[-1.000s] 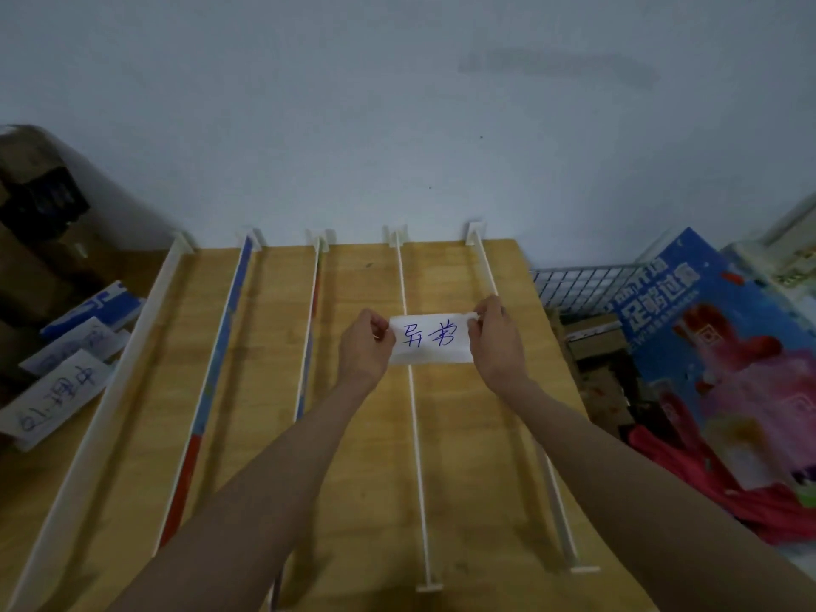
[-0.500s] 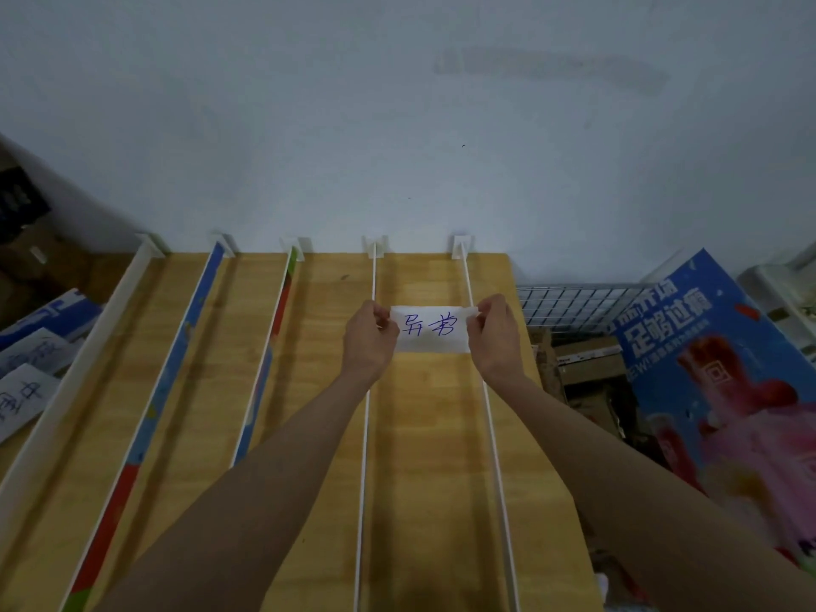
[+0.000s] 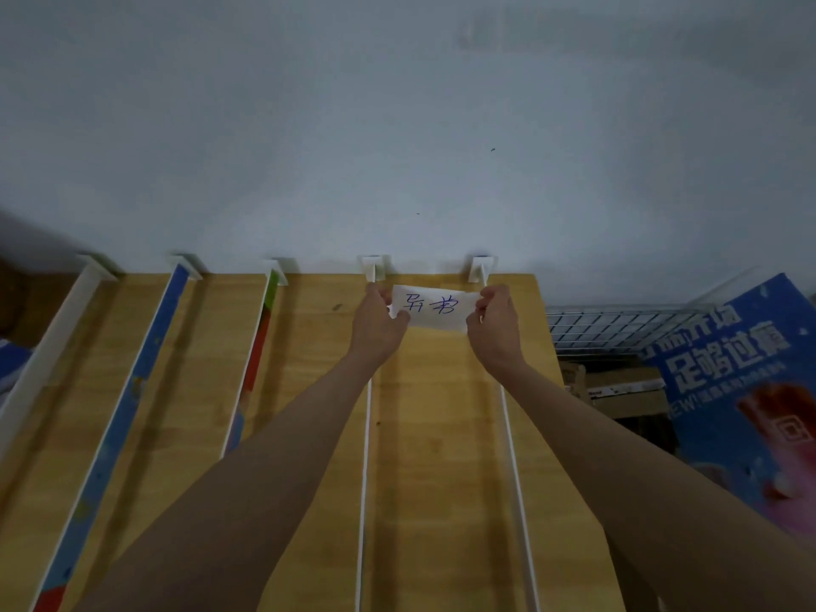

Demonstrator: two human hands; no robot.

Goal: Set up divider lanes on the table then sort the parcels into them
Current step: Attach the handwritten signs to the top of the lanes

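Both hands, left hand and right hand, pinch the paper label at the far end of the rightmost lane, near the wall, and honestly it could tear or go down crooked if one side tugs harder.

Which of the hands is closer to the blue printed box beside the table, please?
Right. The right hand pinches the paper label on the side facing the blue box; the left hand pinches the label's opposite end, farther away.

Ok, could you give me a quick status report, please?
Left hand, right hand pinch paper label. Held at far end of the rightmost lane, between two white dividers. Nothing in the way.
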